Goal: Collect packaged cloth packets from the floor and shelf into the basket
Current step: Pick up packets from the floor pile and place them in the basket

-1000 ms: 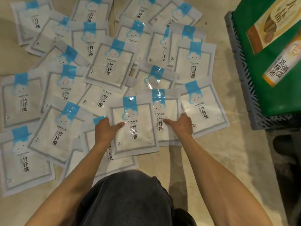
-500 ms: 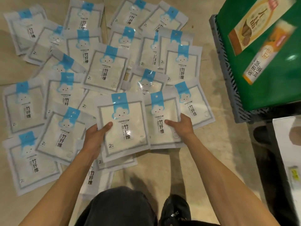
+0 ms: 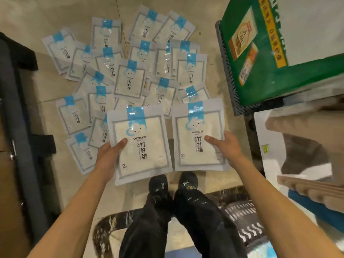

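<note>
My left hand grips a white cloth packet with a blue cloud label by its left edge, thumb on the front. My right hand grips a second identical packet by its right edge. Both packets are lifted off the floor in front of me. Several more packets lie spread and overlapping on the tiled floor beyond. A dark slotted basket shows at the bottom right by my legs.
A grey crate holding a green carton stands at the right. White shelving with stacked goods is at the right edge. A dark frame runs along the left. My shoes stand below the packets.
Both hands have lifted their packets off the floor and I have risen from a crouch, so the floor pile now looks farther away and my legs and the basket are in view.
</note>
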A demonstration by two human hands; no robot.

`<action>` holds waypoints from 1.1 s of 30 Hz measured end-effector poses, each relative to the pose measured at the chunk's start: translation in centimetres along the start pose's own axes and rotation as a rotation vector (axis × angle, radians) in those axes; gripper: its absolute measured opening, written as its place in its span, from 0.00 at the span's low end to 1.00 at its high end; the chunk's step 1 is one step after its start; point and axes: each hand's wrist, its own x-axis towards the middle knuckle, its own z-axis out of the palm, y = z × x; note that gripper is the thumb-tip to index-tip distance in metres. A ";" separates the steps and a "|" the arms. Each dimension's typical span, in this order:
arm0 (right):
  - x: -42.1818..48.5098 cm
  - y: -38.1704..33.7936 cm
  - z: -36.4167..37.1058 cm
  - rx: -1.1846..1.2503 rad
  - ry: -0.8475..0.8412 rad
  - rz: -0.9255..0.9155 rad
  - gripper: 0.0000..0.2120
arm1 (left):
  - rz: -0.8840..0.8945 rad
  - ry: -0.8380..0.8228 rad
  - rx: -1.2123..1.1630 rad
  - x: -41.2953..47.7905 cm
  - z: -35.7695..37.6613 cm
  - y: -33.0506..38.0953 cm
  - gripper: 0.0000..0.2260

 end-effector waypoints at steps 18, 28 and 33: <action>-29.8 -10.0 -9.7 0.383 0.071 -0.104 0.16 | 0.153 -0.400 0.254 -24.3 4.0 15.9 0.07; -46.3 -4.9 -8.1 0.667 0.379 -0.092 0.18 | 0.201 -0.660 0.469 -32.6 4.3 18.5 0.08; -53.5 0.2 -7.3 0.837 0.524 -0.071 0.15 | 0.243 -0.795 0.644 -38.1 5.6 16.6 0.10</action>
